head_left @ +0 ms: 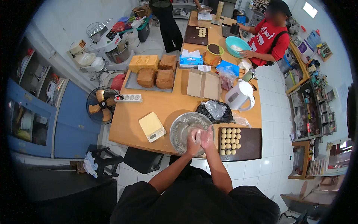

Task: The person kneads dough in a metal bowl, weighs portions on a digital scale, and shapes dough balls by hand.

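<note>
Both my hands are over a wide metal bowl (179,128) at the table's near edge, its inside coated with pale flour or dough residue. My left hand (193,142) and my right hand (207,137) are pressed against each other, dusted white, with fingers closed together. Whatever lies between the palms, if anything, is hidden. Just right of the bowl, a dark baking tray (250,145) carries rows of small round dough balls (228,141) on its left part. A cream kitchen scale (152,127) lies to the bowl's left.
Behind the bowl sit a black plastic bag (215,111), a white electric kettle (239,96) and an open cardboard box (203,84). Large bread loaves (164,79) rest on a tray, near a power strip (128,98). A person in red (266,41) touches a turquoise bowl (237,45).
</note>
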{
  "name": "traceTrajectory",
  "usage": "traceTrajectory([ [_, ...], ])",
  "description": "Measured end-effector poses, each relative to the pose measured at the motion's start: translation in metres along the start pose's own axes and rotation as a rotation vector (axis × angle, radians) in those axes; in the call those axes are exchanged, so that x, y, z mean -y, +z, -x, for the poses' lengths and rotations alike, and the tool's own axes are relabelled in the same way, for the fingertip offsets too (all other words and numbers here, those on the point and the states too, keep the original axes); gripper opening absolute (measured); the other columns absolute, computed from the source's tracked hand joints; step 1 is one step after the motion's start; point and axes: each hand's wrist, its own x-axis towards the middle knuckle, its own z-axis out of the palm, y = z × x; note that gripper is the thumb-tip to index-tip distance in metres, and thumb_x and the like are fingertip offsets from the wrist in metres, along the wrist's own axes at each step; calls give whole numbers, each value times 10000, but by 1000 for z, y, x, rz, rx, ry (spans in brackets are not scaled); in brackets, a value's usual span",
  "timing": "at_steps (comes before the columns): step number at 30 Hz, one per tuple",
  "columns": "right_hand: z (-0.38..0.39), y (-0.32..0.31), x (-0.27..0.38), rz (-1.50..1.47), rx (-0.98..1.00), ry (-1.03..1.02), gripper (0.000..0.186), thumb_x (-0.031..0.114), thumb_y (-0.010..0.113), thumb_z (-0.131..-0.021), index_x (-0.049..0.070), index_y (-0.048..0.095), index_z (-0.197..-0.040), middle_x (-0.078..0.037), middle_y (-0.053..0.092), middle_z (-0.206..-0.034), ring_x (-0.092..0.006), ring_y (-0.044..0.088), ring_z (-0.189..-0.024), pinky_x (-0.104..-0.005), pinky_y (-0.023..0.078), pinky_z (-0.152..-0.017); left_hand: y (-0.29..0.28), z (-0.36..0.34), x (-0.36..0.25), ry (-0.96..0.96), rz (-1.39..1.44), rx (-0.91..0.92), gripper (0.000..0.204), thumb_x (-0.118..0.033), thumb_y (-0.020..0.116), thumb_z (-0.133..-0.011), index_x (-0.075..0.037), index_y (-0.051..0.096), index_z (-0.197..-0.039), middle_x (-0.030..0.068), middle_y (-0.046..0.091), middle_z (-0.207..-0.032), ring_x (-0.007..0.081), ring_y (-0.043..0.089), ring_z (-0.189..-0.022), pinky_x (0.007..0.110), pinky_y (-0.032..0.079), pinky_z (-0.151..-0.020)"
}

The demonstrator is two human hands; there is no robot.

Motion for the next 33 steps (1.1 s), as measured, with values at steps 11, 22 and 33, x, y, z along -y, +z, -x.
traceTrajectory([
  [11,12,25,1,226,-47,-28,786,700,276,-907,120,313,-1437,-128,376,-1395,-290,425,-1208,-482,303,-1048,-13,-54,-4,-753,634,-35,310,-362,554,-961,-62,573,-883,58,600,-778,148,601,-686,261,489,-552],
  [22,7,0,5,73,189,46,672,598,227,-968,101,443,-1366,-111,481,-1318,-278,447,-1201,-479,288,-1052,-14,-52,6,-833,615,50,285,-331,535,-972,-54,571,-1031,67,658,-861,174,646,-759,242,507,-655],
  [33,-18,4,-12,81,331,66,630,481,336,-970,46,337,-1425,-123,429,-1395,-270,381,-1317,-435,318,-1084,-1,-34,-23,290,-412,337,189,-138,564,-891,-17,664,-996,148,660,-1080,334,613,-1025,421,440,-928],
])
